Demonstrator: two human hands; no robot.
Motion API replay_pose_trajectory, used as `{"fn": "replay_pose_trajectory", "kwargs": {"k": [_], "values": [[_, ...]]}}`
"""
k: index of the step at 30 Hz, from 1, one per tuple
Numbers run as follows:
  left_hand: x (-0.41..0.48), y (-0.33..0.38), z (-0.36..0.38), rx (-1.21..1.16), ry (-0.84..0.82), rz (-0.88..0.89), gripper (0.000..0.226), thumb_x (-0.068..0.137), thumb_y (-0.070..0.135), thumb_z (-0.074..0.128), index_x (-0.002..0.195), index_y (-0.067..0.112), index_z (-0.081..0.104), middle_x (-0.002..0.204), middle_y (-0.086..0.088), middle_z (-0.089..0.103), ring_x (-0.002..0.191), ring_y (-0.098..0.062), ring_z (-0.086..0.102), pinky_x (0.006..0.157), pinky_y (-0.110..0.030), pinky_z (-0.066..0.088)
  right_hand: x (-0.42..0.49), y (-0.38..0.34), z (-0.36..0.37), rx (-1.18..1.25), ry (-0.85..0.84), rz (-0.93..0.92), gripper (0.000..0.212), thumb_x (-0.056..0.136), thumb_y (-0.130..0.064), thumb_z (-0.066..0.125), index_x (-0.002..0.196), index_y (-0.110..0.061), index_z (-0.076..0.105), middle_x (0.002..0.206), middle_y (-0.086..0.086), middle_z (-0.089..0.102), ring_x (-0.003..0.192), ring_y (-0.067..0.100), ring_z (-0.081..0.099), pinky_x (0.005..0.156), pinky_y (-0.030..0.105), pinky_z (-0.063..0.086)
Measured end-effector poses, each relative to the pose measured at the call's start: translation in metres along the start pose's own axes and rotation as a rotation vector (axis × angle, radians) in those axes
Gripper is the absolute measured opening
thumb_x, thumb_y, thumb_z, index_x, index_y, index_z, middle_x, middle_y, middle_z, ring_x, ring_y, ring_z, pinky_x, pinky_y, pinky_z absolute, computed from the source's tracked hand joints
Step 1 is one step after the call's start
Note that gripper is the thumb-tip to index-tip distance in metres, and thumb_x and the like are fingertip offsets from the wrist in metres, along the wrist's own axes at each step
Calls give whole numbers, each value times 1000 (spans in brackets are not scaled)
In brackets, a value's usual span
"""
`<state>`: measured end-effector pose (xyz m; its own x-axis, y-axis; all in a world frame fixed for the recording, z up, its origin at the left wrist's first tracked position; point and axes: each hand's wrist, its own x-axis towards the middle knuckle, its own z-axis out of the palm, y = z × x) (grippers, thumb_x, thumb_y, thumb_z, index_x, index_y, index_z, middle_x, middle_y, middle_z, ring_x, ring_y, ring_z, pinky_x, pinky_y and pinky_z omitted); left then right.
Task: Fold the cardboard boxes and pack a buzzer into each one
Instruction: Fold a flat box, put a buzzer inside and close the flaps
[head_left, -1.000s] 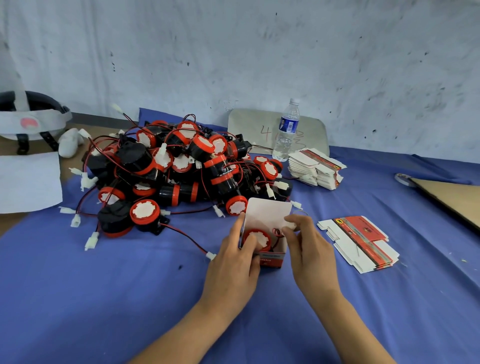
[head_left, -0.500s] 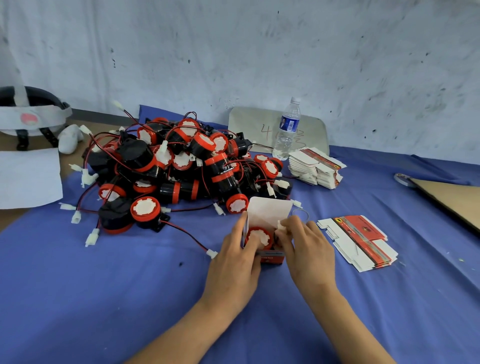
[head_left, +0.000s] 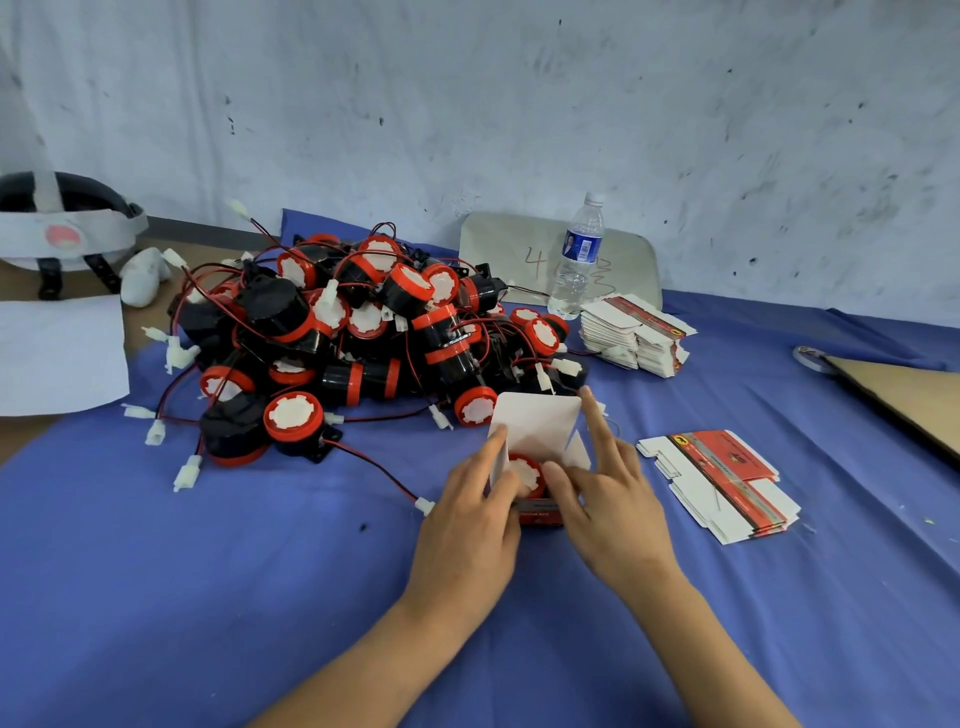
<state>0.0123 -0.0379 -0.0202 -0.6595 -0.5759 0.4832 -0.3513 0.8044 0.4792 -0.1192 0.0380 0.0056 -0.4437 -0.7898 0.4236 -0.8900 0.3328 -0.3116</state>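
A small red and white cardboard box (head_left: 535, 426) stands on the blue cloth with its white lid flap up. A red-rimmed buzzer (head_left: 525, 472) sits inside it, white face showing. My left hand (head_left: 475, 525) grips the box's left side, index finger along the left flap. My right hand (head_left: 608, 499) holds the right side, thumb at the buzzer's edge, index finger raised against the lid's right corner. A heap of black and red buzzers (head_left: 353, 332) with red wires lies behind the box.
Flat box blanks lie right of my hands (head_left: 722, 483), and a taller stack (head_left: 636, 335) stands further back. A water bottle (head_left: 579, 257) stands by the wall. A brown cardboard sheet (head_left: 904, 395) lies far right, white paper (head_left: 57, 353) and a helmet (head_left: 57, 223) far left.
My right hand moved from the lid's right edge into the box opening, tucking the white connector and wire inside. Its index finger now points up along the lid. The left hand stayed.
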Motion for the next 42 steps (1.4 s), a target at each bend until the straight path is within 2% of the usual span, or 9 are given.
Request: {"fn": "replay_pose_trajectory", "kwargs": {"k": [5,9,15,20,28,32,36,39,42], "values": [[1,0,2,-52,-7,83,38,96,3,50,133,11,54,157,4,28,146,-8,21,111,-15,27,-1,-4,1,-100,-235,101,47,99,-54,29,116,-33,67,159,-17,-17,134,11,25,92,31,40],[2,4,0,4,-6,147,42,82,-6,64,119,13,62,135,-6,56,132,-22,48,103,-22,37,-2,-7,-3,121,-233,119,39,102,-34,31,140,-34,43,155,-15,26,118,13,47,89,33,46],[0,3,4,90,-73,136,54,75,-1,74,127,11,63,134,-17,57,129,-35,50,106,-46,35,-8,-16,-4,92,-279,63,36,98,-22,37,122,-13,63,158,-1,23,116,22,53,93,36,45],[1,2,3,66,-79,109,43,79,8,74,122,15,68,136,-15,56,131,-35,48,106,-49,38,-8,-17,-5,-6,-270,52,33,96,-23,42,93,-8,71,162,-3,14,93,22,59,71,27,40],[3,-5,6,120,-91,50,35,100,34,45,133,29,55,159,6,25,149,-12,9,120,-38,7,-11,-11,0,46,-27,-141,13,83,-11,64,71,-8,69,124,9,63,66,30,57,54,29,38],[2,-4,6,87,-80,48,30,98,38,48,123,32,61,157,6,28,149,-14,12,119,-39,5,-12,-7,0,397,73,-20,17,90,-22,54,92,-36,46,80,-2,66,61,19,56,56,37,48],[2,-9,7,93,-85,71,30,96,42,50,120,31,64,157,7,29,148,-13,11,119,-35,3,-7,-1,3,1008,98,181,39,96,3,42,109,-34,45,96,1,71,60,14,59,58,21,48],[2,-8,8,24,-35,117,24,91,35,60,109,23,71,146,-1,47,143,-18,27,115,-37,22,-3,2,6,1042,6,216,40,94,3,52,116,-31,51,102,-2,69,75,15,65,66,25,53],[3,-8,7,-38,18,123,23,89,31,64,107,18,71,140,0,53,139,-11,26,104,-19,28,-1,6,9,1052,-71,275,33,93,-3,58,116,-27,56,103,-4,71,88,23,66,78,36,54]]}}
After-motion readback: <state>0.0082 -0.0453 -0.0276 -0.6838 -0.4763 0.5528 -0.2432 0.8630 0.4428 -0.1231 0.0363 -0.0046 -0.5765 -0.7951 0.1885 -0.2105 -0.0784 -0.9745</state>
